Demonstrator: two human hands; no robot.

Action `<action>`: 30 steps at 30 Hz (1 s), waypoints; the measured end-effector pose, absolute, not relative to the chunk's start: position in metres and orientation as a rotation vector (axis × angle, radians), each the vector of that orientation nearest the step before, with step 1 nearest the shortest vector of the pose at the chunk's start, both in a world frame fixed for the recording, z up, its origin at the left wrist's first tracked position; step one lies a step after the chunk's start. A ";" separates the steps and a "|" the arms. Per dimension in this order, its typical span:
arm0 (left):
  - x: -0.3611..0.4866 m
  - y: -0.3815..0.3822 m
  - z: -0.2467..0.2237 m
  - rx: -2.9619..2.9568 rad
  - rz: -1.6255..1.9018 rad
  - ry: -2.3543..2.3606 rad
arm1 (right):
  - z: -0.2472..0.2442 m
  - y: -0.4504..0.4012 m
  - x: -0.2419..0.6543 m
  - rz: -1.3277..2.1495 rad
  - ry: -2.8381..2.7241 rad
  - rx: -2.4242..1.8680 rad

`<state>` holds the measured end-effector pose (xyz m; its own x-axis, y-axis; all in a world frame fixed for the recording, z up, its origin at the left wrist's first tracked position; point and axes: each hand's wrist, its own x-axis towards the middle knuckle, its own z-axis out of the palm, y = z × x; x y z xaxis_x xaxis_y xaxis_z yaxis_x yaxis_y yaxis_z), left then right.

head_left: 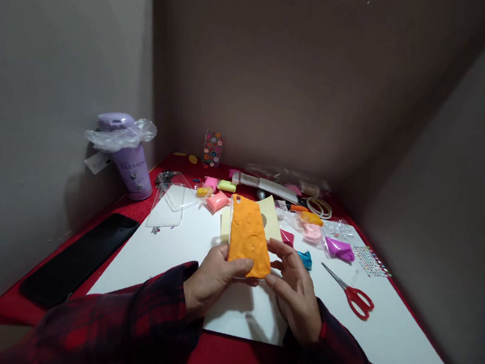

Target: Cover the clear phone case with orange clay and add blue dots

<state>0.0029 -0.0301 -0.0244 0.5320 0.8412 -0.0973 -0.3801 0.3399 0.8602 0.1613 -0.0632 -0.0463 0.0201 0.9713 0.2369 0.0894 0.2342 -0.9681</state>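
A phone case (250,238) coated with lumpy orange clay is held up, tilted, over the white board. My left hand (218,278) grips its lower left part, thumb pressed on the clay and fingers behind. A camera cutout shows at the upper left corner of the case. My right hand (294,287) is at the lower right edge with fingers apart; thumb and fingertips are at or very close to that edge, and I cannot tell whether they press on it. Behind the case lies a pale yellow paper (271,214), partly hidden.
Red-handled scissors (356,300) and a gem sheet (371,261) lie on the right of the white board (399,340). Several clay packets, such as a purple one (340,250), are scattered behind. Clear cases (167,211), a black phone (80,260) and a lilac tumbler (132,169) are left.
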 end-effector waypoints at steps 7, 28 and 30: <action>0.002 -0.030 -0.024 0.893 0.826 0.589 | -0.046 -0.063 0.161 1.049 -1.272 -1.083; 0.002 -0.034 -0.025 0.939 0.607 0.520 | -0.034 -0.064 0.152 1.537 -0.757 -0.815; 0.002 -0.034 -0.025 0.942 0.601 0.529 | -0.034 -0.065 0.151 1.546 -0.761 -0.801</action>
<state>0.0017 -0.0344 -0.0245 0.7182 0.6783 -0.1551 -0.2404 0.4511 0.8595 0.1515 -0.0648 -0.0338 -0.0884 0.9932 -0.0751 -0.5460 -0.1114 -0.8303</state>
